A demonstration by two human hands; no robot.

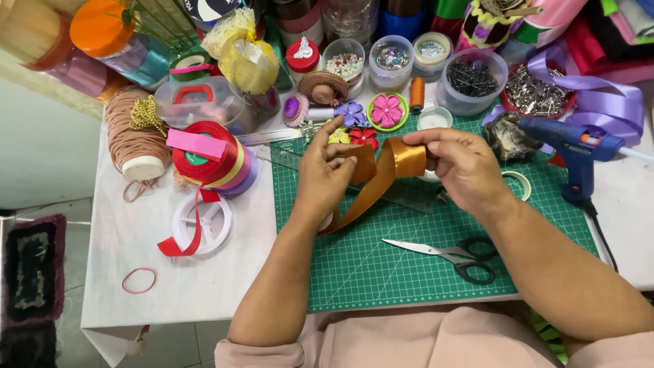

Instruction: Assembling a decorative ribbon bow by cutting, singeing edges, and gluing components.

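Fingers (338,151) of left hand (325,178) and right hand (462,165) pinch orange ribbon (395,163) | above green cutting mat (381,266) | scissors (449,255) near

Black-handled scissors (453,254) lay at five o'clock on the green cutting mat (381,272). A blue glue gun (573,148) rested at three o'clock; stacked ribbon spools (212,158) sat at nine o'clock.

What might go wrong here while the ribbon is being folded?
The satin-looking orange ribbon is pinched only between fingertips of the left hand and right hand, so the fold may slip open. Its loose tail hangs toward the mat and could snag. The open scissors lie near the right forearm, which might brush the blades.
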